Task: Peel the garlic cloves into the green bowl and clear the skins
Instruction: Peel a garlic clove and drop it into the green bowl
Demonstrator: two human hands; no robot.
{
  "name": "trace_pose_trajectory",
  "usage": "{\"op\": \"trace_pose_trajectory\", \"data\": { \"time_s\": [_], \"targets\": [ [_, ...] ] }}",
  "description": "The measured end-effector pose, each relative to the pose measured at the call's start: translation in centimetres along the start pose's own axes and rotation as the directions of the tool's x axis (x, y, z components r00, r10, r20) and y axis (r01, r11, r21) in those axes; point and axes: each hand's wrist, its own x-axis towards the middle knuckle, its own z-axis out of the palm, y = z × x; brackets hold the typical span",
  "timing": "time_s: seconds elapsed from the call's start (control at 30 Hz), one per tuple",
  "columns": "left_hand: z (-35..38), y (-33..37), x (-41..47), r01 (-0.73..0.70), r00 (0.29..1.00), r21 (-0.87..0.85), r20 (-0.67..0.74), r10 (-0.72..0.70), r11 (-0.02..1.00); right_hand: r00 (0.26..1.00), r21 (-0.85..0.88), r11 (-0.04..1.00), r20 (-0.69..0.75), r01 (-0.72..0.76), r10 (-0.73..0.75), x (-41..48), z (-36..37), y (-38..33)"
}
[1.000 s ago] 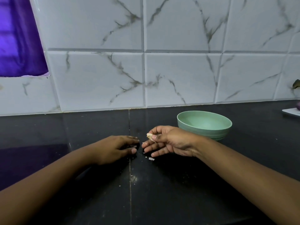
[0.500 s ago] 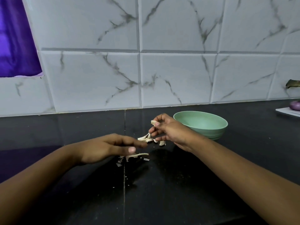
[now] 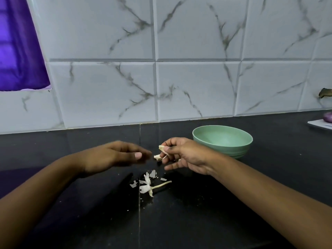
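Well, the black counter (image 3: 224, 216) runs wide here. It is dark and bare in front of both forearms, with the marbled tile wall (image 3: 194, 87) closing it off at the back. A seam in the stone runs from the wall toward the person, between the two hands. The green bowl (image 3: 239, 150) sits just behind the right wrist, well short of the wall. At the far right edge lies a white board (image 3: 318, 124) with something purple (image 3: 327, 117) on it, well apart from the work. A purple curtain (image 3: 18, 51) hangs at the upper left.

The right hand (image 3: 186, 156) pinches a garlic clove (image 3: 162, 148) between thumb and forefinger, the other fingers loosely spread below. The clove's pale tip pokes out to the left, toward the other hand. Most of it is hidden by the fingertips, so I cannot tell how its long axis runs. A second pale scrap (image 3: 158, 157) shows just under it — held or lying on the counter, I cannot tell.

The left hand (image 3: 111, 157) is blurred, its fingers stretched out toward the clove and gripping nothing.

Near the seam, in front of both hands, lie the skins (image 3: 146, 184) — white flakes in a loose scatter. With them is a thin stem (image 3: 161, 184), lying crosswise and rising slightly to the right.
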Motion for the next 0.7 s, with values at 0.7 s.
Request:
{"op": "trace_pose_trajectory", "data": {
  "time_s": [0.7],
  "targets": [
    [4.8,0.7,1.6,-0.243,0.705,0.097,-0.665,0.245,0.965,0.967,-0.041,0.968,-0.063,0.246,-0.248,-0.9,1.1,-0.9]
  ]
}}
